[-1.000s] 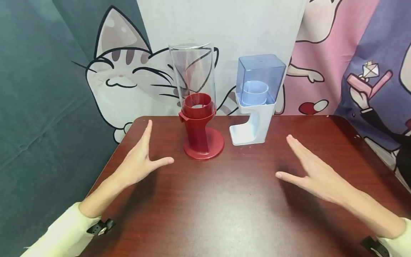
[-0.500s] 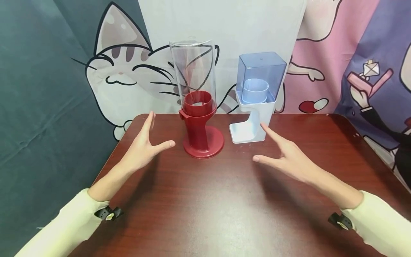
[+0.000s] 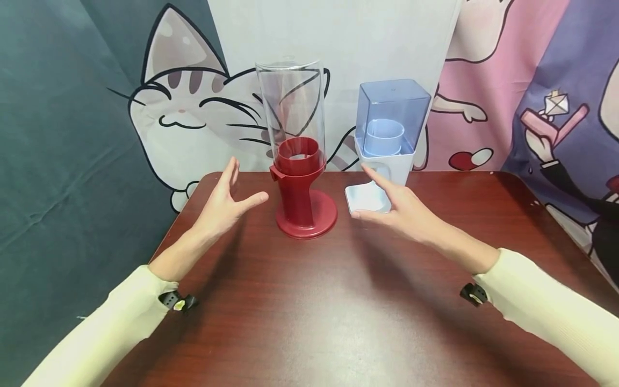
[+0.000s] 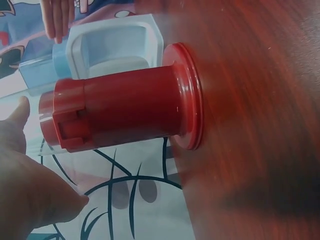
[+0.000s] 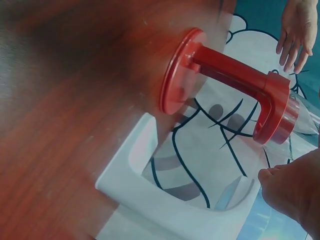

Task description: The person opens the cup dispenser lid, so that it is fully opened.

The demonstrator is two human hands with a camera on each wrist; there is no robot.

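A red stand (image 3: 297, 199) holding a clear cylinder (image 3: 290, 102) stands upright near the table's back edge. To its right is a white stand (image 3: 401, 167) under a blue see-through box (image 3: 394, 107). My left hand (image 3: 220, 209), thumb and fingers spread, is in the air left of the red stand, touching nothing. In front of the white stand my right hand (image 3: 411, 215) hovers with thumb and fingers apart, hiding part of that stand; I see no contact. The left wrist view shows the red stand (image 4: 125, 107) beyond my left hand (image 4: 35, 190).
The brown table (image 3: 300, 312) spreads in front of both stands. Behind it hangs a printed cloth (image 3: 179, 145) with a cartoon cat and other figures. A dark strap with a small device is at each wrist.
My right hand has moved left and forward, from the right part of the table to the white stand. My left hand has shifted slightly forward and right. Both stands have stayed in place.
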